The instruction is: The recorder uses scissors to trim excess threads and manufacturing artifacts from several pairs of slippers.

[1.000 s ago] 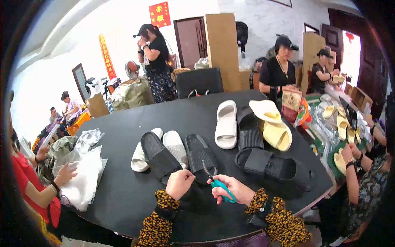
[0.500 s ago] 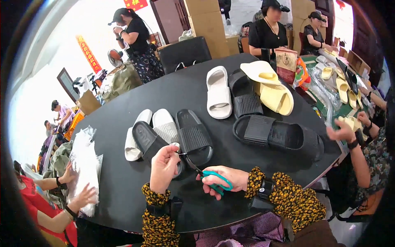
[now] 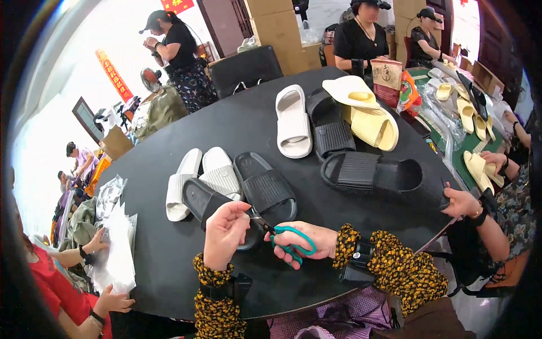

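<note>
- Head view showed the right hand [image 3: 307,242] clenched through the loops of a pair of green-handled scissors [image 3: 288,240], blades pointing left toward the other hand.
- The left hand [image 3: 224,233] was closed in a pinch, fingertips gathered at the scissor tips; whatever it pinched was too small to tell.
- Under and just past that pinch lay a black slide sandal [image 3: 204,199], touching the left hand's fingers, with its strap end toward the person.
- Just beyond the scissors, a second black slide sandal [image 3: 265,186] lay sole-down, its near rim beside the blades.
- Left of the pinch and a little farther away sat two white slide sandals [image 3: 195,178], side by side, touching the first black one.
- Farther from the grip, to the right, a pair of black sandals [image 3: 372,172] lay stacked across the round black table [image 3: 169,248].
- Well beyond, a single white sandal [image 3: 292,121], another black sandal [image 3: 330,124] and yellow sandals [image 3: 370,116] lay near the far rim.
- Another person's hand [image 3: 460,202] rested at the table's right edge, well apart from the scissors.
- At the left edge, other hands [image 3: 99,243] handled clear plastic bags [image 3: 116,248].
</note>
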Tool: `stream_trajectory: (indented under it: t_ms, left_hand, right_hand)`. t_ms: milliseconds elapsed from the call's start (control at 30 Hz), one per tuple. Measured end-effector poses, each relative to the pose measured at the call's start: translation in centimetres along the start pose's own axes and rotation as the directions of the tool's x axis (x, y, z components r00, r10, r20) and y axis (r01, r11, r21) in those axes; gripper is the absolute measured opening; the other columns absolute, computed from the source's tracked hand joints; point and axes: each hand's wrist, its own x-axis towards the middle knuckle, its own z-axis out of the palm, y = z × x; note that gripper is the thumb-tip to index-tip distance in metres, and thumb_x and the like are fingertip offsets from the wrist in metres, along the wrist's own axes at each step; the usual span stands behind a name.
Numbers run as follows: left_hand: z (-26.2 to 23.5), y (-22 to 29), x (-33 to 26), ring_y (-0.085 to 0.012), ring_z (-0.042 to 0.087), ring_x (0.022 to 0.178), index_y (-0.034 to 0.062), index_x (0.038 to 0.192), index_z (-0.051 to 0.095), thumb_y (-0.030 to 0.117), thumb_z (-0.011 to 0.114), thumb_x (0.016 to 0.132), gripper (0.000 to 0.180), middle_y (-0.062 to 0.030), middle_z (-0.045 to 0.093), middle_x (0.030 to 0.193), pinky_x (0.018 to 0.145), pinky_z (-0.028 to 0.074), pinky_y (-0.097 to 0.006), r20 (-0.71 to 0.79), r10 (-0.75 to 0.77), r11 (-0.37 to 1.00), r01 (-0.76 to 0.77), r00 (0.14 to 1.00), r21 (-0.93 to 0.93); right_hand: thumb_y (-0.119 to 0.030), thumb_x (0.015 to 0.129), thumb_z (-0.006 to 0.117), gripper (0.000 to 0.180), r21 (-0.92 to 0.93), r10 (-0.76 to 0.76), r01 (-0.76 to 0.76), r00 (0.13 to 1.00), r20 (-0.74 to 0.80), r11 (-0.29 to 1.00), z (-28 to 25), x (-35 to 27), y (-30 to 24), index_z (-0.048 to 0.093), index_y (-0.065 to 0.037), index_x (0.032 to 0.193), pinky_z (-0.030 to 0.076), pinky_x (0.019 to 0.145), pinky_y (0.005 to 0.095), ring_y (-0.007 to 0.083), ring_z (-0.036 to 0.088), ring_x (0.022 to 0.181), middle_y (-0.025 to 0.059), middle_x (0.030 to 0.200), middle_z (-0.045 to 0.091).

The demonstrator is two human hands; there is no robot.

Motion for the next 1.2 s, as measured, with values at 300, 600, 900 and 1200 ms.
stream_trajectory:
  t_ms: [300, 600, 900, 1200]
  left_hand:
    - [-0.7, -1.3, 0.6, 0.0007, 0.043, 0.054, -0.0002, 0.099, 0.058, 0.001, 0.056, 0.086, 0.014, 0.0043, 0.054, 0.072, 0.047, 0.034, -0.016, -0.040, 0.015, 0.998, -0.013, 0.999, 0.065]
    - [0.0, 1.6, -2.0, -0.0009, 0.044, 0.058, -0.0005, 0.096, 0.060, -0.001, 0.054, 0.086, 0.012, 0.0034, 0.054, 0.069, 0.050, 0.034, -0.017, 0.011, -0.014, 0.999, 0.014, 1.000, 0.038]
    - [-0.9, 4.2, -13.4, -0.0099, 0.060, 0.065, -0.0034, 0.090, 0.062, -0.005, 0.059, 0.079, 0.012, -0.0070, 0.062, 0.074, 0.059, 0.046, -0.022, 0.185, -0.068, 0.906, -0.017, 0.980, 0.423]
    - [-7.0, 0.0, -24.9, -0.0049, 0.048, 0.068, -0.0002, 0.094, 0.061, 0.002, 0.058, 0.083, 0.012, 0.0020, 0.056, 0.075, 0.060, 0.040, -0.020, -0.271, -0.516, 0.745, 0.582, 0.813, 0.327]
  right_hand:
    - [-0.020, 0.089, 0.055, 0.025, 0.002, -0.057, 0.057, 0.997, -0.060, 0.998, 0.1, -0.1, 0.1, 0.052, -0.002, 0.106, 0.041, 0.040, 0.0249, 0.0112, 0.049, 0.052, 0.0040, 0.068, 0.052]
    - [-0.023, 0.090, 0.055, 0.023, -0.056, -0.178, 0.171, 0.972, -0.155, 0.984, -0.9, -0.5, -0.7, 0.051, -0.006, 0.104, 0.042, 0.036, 0.0246, 0.0099, 0.053, 0.051, 0.0023, 0.068, 0.055]
    - [-0.020, 0.088, 0.055, 0.029, -0.034, -0.192, 0.190, 0.972, -0.135, 0.981, -0.8, -1.7, -1.5, 0.048, -0.001, 0.109, 0.043, 0.040, 0.0251, 0.0108, 0.052, 0.053, 0.0041, 0.070, 0.055]
    - [-0.026, 0.087, 0.058, 0.031, -0.132, -0.216, 0.186, 0.941, -0.262, 0.974, -0.3, -1.2, -1.8, 0.051, -0.003, 0.106, 0.041, 0.037, 0.0237, 0.0089, 0.049, 0.047, 0.0025, 0.067, 0.053]
